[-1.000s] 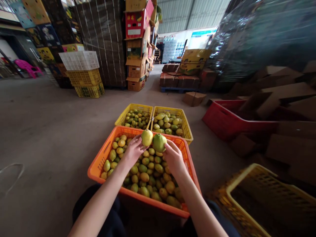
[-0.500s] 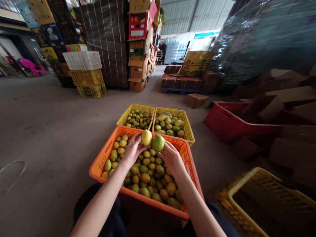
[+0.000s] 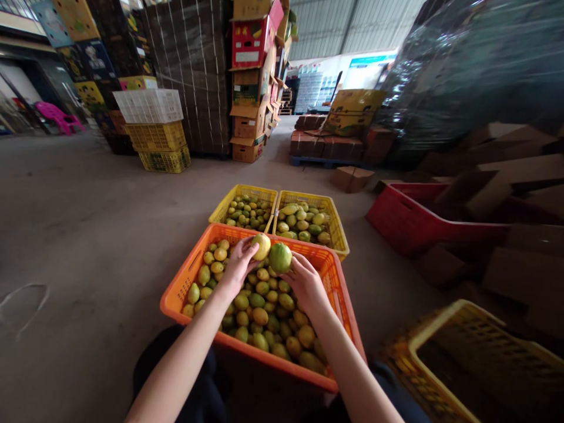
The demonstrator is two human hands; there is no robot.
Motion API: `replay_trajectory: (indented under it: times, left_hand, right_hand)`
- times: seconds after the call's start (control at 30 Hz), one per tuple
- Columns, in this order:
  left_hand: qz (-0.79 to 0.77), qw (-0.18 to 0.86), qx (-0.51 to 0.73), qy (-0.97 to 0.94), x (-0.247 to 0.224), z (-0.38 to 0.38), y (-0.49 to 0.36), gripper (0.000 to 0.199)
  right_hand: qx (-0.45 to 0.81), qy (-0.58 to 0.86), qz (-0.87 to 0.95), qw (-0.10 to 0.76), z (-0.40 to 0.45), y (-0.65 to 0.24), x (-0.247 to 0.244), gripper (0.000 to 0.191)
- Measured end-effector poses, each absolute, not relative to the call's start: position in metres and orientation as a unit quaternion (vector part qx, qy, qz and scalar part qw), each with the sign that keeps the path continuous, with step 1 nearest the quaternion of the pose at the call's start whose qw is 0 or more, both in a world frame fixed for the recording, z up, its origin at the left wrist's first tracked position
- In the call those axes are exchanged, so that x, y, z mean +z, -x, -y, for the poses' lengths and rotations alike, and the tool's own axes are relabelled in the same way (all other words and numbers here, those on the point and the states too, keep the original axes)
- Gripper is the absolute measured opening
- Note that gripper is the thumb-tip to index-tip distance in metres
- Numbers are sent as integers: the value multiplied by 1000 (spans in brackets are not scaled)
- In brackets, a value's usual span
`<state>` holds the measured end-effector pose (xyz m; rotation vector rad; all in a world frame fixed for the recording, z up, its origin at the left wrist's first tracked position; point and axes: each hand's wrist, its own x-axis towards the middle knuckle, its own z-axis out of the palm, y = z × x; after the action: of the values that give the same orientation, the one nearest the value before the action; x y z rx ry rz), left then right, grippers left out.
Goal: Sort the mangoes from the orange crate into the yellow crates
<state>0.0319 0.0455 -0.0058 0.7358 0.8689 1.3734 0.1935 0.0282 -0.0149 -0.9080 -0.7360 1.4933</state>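
My left hand [image 3: 240, 262] grips a yellow fruit [image 3: 261, 247], its thumb lying across the near side. Just to the right, my right hand [image 3: 307, 278] holds a green fruit [image 3: 280, 258] by its right side and from below. The two fruits are side by side, above the far part of an orange crate [image 3: 185, 281]. Many yellow and green fruits [image 3: 259, 316] fill that crate beneath my hands.
Two yellow crates of fruit [image 3: 241, 216] [image 3: 304, 225] stand beyond the orange one. At the right are a red crate [image 3: 418, 217] with cardboard and another yellow crate [image 3: 458, 352]. Stacked boxes [image 3: 247, 82] rise behind.
The left thumb has shifted over the front of the yellow fruit, which has turned slightly. The green fruit has moved slightly left and down in my right hand.
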Motion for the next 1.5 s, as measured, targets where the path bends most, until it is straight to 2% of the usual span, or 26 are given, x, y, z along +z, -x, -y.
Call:
replay_trajectory:
  times: [0.2,0.4,0.57,0.7,0.8,0.87,0.97,1.1,1.23,1.5]
  left_hand:
    - [-407,601,598,-340,-4,-43,-34,37]
    - [-443,599,553,-373,-4,-38,-39,30]
    - [-452,590,553,-376,-18,-42,-39,38]
    - [-411,650,565,-297,-22,-49,-43,35]
    - [-395,710,540,-220,-14,-50,-43,31]
    - [-385,730,531,-194,-6,-48,-41,30]
    - [-343,746,538,-192,1,-44,-38,34]
    - [-311,764,541,-167,2,-42,-38,32]
    - [-332,771,520,-159,-3,-44,-38,28]
    - [-368,769,498,-156,-9,-46,-38,41]
  right_hand:
    - [621,407,339,578,-27,-189,-16,31]
    - [598,437,390,547,-20,-183,-8,36]
    - [626,420,372,542,-20,-180,-8,43]
    - [642,380,337,574,-21,-180,-6,36]
    - [689,345,305,560,-21,-184,-4,29]
    - [710,332,294,546,-22,-187,-2,34]
    - [711,331,292,548,-22,-190,1,39]
    - [714,338,262,555,-21,-192,2,35]
    - [736,346,198,548,-23,-192,0,31]
    - [767,324,140,535,-29,-189,-10,42]
